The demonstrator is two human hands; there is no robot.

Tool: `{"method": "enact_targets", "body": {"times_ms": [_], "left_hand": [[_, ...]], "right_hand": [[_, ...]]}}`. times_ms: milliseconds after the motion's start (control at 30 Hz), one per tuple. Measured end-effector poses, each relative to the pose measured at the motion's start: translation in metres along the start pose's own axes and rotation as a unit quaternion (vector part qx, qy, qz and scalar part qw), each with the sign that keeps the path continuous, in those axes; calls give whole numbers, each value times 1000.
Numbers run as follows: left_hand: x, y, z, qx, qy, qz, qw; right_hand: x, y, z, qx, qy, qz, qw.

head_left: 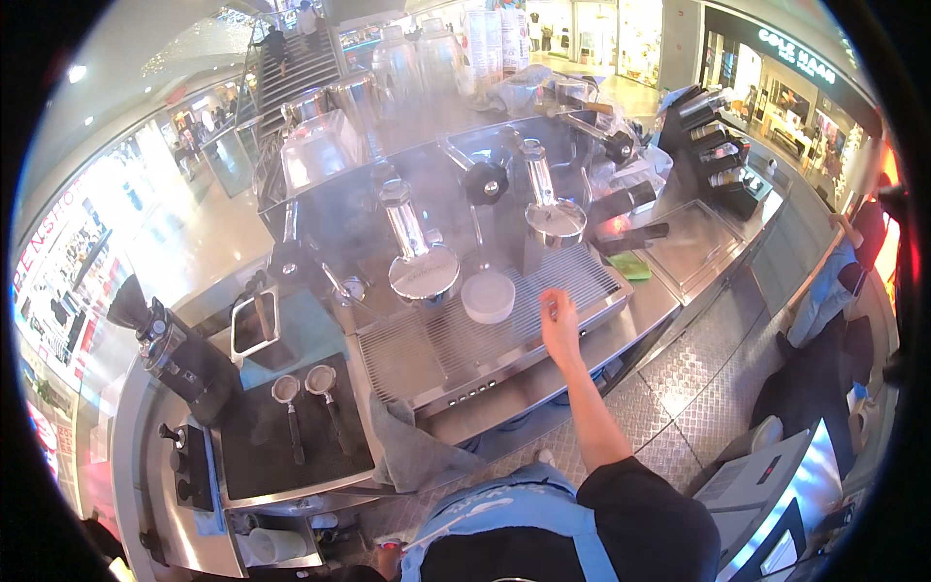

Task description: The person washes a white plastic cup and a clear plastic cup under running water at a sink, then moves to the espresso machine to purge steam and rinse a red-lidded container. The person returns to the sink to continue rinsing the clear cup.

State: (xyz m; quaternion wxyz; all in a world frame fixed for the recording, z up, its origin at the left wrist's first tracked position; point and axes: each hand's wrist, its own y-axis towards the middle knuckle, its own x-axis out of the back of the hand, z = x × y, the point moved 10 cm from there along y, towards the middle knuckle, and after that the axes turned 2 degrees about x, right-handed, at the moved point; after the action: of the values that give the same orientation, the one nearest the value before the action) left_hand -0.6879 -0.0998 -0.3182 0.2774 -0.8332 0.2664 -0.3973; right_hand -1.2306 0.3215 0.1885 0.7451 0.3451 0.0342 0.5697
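Observation:
My right hand [559, 322] hangs over the front of the slatted drip tray [582, 281], its fingers loosely bent and nothing visible in them. Just to its left, apart from it, a small white cup [488, 299] stands on the slats. A thin metal pipe comes down behind this cup. Two chrome group heads of the espresso machine, a left one [424, 272] and a right one [556, 223], overhang the tray. Steam blurs the machine's top. Low at the frame's edge, beside the blue apron [514, 500], only a bit of my left hand [390, 561] shows; its fingers are hidden.
Two portafilters [294, 417] lie on a black mat [254, 451] at left, near a black grinder [184, 359]. A grey cloth [407, 446] drapes over the counter edge. Bottles [718, 155] fill a rack at far right. Another person [824, 291] is at the right.

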Motion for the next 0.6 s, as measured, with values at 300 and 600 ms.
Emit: {"method": "enact_targets", "body": {"times_ms": [300,600], "left_hand": [[16,-93,-102,-80,288,-6,954],[37,-333,-392,-430,132,-74,890]], "right_hand": [[-8,-9,-12,-51,87,71,992],[-95,-243,78,-190,139,759,607]]}}
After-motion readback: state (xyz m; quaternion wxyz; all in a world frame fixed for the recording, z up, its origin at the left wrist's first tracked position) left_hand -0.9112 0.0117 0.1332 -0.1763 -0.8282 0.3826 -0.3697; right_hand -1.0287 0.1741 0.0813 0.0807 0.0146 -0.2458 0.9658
